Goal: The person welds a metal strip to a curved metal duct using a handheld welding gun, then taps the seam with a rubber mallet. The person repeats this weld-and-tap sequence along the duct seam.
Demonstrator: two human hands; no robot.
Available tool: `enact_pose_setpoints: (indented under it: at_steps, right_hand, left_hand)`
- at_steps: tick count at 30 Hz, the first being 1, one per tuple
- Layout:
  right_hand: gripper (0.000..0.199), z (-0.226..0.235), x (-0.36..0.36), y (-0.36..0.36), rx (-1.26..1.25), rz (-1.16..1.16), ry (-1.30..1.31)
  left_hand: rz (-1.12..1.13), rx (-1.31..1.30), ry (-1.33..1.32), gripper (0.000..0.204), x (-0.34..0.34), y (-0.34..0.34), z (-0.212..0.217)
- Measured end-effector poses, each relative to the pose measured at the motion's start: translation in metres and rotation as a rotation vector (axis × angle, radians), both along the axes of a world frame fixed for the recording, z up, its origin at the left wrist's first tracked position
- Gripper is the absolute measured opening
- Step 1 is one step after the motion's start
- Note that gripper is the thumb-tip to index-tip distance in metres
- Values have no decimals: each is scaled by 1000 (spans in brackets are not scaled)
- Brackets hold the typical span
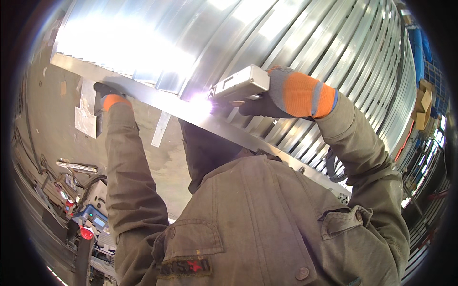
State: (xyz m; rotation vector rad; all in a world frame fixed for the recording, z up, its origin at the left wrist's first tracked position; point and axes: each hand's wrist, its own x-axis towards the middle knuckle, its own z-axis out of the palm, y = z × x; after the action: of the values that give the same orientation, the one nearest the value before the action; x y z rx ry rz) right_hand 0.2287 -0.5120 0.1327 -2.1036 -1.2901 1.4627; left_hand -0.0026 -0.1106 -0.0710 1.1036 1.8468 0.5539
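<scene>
My right hand [296, 93], in a grey and orange glove, is closed around a white, box-shaped welding gun [243, 83]. A violet-white glare burns at the gun's tip, against a long flat metal bar [157, 99], and washes out the spot there. The bar runs along the ends of several shiny metal slats [305, 47]. Farther left, my left hand [112, 93], in a dark glove with an orange cuff, is at the bar's lower edge and appears closed on it; most of its fingers are hidden.
A small metal strip [161, 128] juts below the bar. Metal plates [86, 121] are to the left, above a concrete floor [157, 167]. At lower left is a blue and white machine [98, 219] with a small screen and red knob. Cardboard boxes [423, 105] stand far right.
</scene>
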Motion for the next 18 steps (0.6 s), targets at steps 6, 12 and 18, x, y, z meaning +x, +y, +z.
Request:
enact_pose_setpoints:
  at_steps: [6, 12, 18]
  right_hand:
    - [46, 11, 1, -13, 269, -250, 169]
    - [45, -8, -8, -14, 201, -253, 186]
    - [48, -24, -9, -17, 146, -247, 231]
  left_hand:
    - [151, -83, -110, 79, 10, -14, -24]
    - [175, -57, -77, 84, 15, -16, -15]
    - [189, -56, -49, 88, 17, -13, -13]
